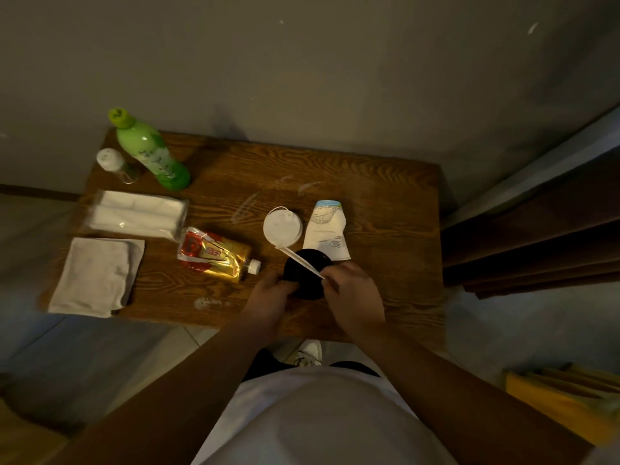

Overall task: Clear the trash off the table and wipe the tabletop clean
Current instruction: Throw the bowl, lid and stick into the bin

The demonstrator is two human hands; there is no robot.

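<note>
On the wooden table [385, 182] a black round object [307, 275], its nature unclear, sits near the front edge. My left hand [268, 293] grips its left side. My right hand [352, 293] pinches the near end of a white straw [300, 260] that slants across the black object toward a white plastic lid [281, 228]. A flattened paper cup [327, 229] lies just behind the black object. A red and gold drink pouch [214, 255] lies to the left. A folded grey cloth [95, 276] hangs over the table's left front corner.
A green bottle [151, 152] and a small clear shaker with a white cap [114, 164] stand at the back left. A clear pack of white tissues [134, 213] lies in front of them. White smears [248, 204] mark the tabletop. A wall runs behind; dark wooden furniture [536, 236] stands right.
</note>
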